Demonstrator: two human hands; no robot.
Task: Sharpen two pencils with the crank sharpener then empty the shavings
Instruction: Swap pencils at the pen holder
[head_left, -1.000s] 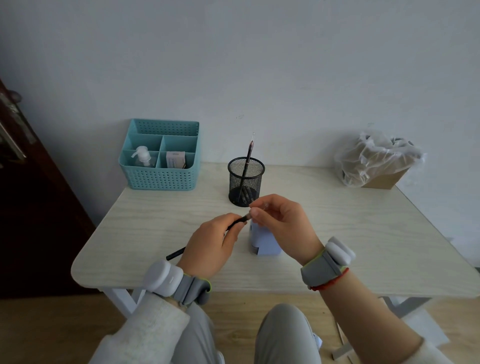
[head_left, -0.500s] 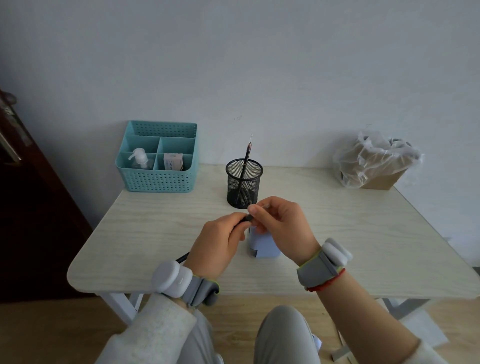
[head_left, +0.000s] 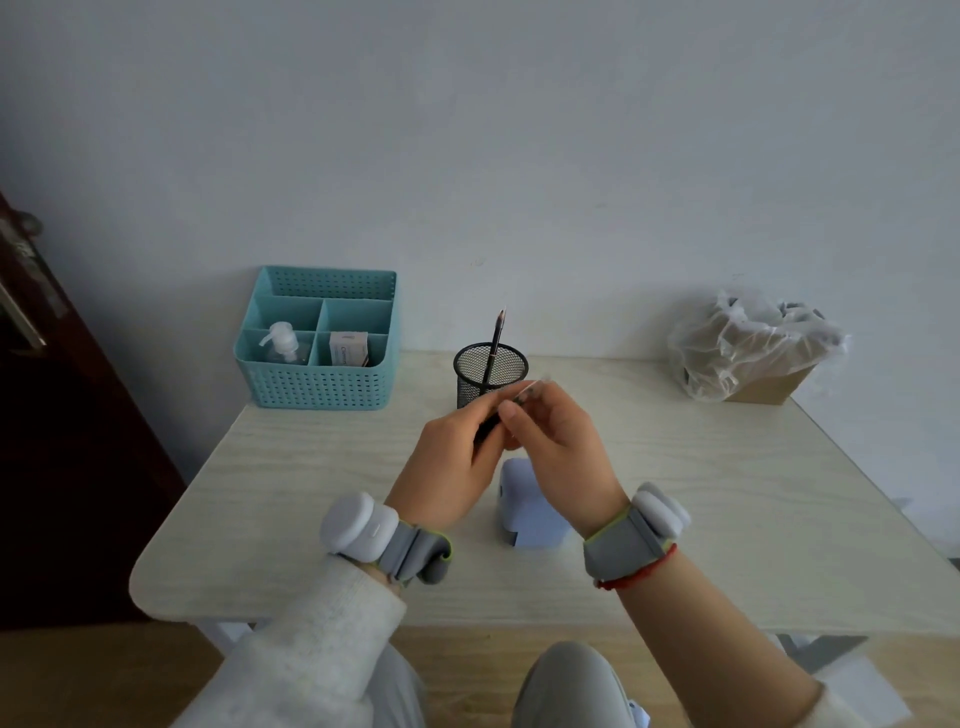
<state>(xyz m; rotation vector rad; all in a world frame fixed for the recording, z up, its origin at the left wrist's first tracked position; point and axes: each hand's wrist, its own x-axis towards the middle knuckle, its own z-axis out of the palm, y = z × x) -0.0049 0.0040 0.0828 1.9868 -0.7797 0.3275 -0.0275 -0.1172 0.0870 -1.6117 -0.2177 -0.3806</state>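
Item: slim dark pencil (head_left: 487, 430), held just above the pale blue plastic crank sharpener (head_left: 530, 519) on the pale wood counter (head_left: 311, 493). Our left hand (head_left: 453, 470) gripped its shaft; our right hand (head_left: 563, 449) pinched its blurred far end.

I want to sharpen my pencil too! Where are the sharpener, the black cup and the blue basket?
sharpener (head_left: 535, 517): head view, on its pale blue body, below the hands.
black cup (head_left: 470, 382): head view, on its mesh wall, left side.
blue basket (head_left: 322, 387): head view, on its holed front wall.
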